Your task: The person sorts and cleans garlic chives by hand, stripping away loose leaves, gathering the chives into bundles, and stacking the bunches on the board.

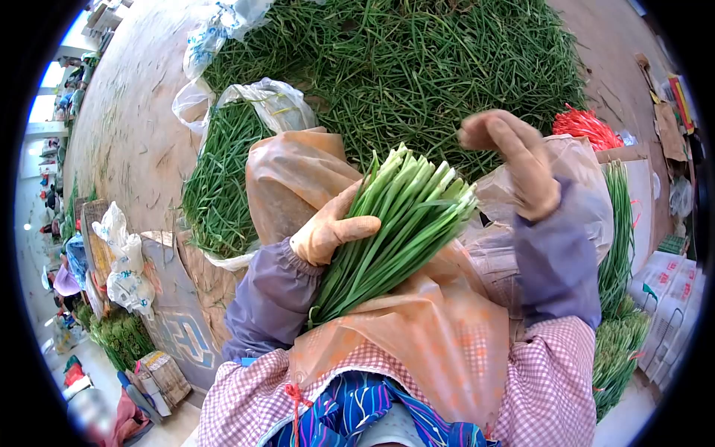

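A bunch of green chives [395,231] with pale cut ends rests upright and slightly tilted against my apron. My left hand [331,227], in a tan glove, is wrapped round its left side, thumb across the front. Raised to the right of the bunch, apart from it, is my gloved right hand [514,160]. Its fingers are loosely bent and somewhat blurred, with nothing visible in them. Beyond both hands spreads a large heap of loose chives [424,67] on the floor.
An open plastic bag of chives [231,171] stands by my left knee. Red ties [586,130] lie beyond my right knee. Bundled chives [617,231] stand at my right, beside white packages [668,313]. Cardboard [179,305] and plastic bags [126,261] are at the left.
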`<state>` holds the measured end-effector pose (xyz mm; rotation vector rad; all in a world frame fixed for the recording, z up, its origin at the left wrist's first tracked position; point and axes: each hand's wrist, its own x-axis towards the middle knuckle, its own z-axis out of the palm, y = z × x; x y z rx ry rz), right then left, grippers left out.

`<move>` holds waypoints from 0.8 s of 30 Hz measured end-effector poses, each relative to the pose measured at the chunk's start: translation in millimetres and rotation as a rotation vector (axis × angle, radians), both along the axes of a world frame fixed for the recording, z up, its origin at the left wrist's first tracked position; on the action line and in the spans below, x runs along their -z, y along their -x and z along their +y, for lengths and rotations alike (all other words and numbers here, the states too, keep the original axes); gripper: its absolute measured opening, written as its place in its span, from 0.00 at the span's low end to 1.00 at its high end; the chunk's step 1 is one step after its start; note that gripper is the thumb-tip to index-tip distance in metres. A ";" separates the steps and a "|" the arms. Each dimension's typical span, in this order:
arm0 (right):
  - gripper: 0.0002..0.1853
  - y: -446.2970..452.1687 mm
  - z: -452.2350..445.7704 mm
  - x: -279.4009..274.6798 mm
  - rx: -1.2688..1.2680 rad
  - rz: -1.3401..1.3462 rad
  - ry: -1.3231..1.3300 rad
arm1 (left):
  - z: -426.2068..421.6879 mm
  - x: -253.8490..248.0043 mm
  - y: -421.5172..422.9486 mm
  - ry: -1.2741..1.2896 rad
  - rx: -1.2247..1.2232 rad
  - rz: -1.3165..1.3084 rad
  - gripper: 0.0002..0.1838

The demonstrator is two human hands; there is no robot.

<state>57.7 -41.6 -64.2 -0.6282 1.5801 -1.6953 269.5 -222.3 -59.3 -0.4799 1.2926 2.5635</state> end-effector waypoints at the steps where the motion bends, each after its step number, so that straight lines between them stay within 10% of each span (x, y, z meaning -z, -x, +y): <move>1: 0.17 -10.9 11.3 -22.8 -0.024 0.175 -0.057 | 0.5 0.3 -1.1 0.006 -0.013 -0.022 0.49; 5: 0.10 -37.9 9.7 -60.4 -0.306 1.335 -0.331 | 5.8 7.3 -1.3 -0.035 -0.028 -0.025 0.45; 11: 0.06 -45.8 -0.8 -25.4 -0.363 1.341 -0.344 | 8.2 8.2 -11.2 -0.140 -0.142 -0.083 0.37; 17: 0.07 -52.7 -5.3 12.6 0.354 0.150 -0.063 | 9.2 3.2 -12.2 -0.203 -0.214 -0.085 0.32; 24: 0.11 94.8 66.7 64.4 0.887 -0.275 0.100 | 4.3 19.0 -17.7 -0.284 -0.221 -0.042 0.30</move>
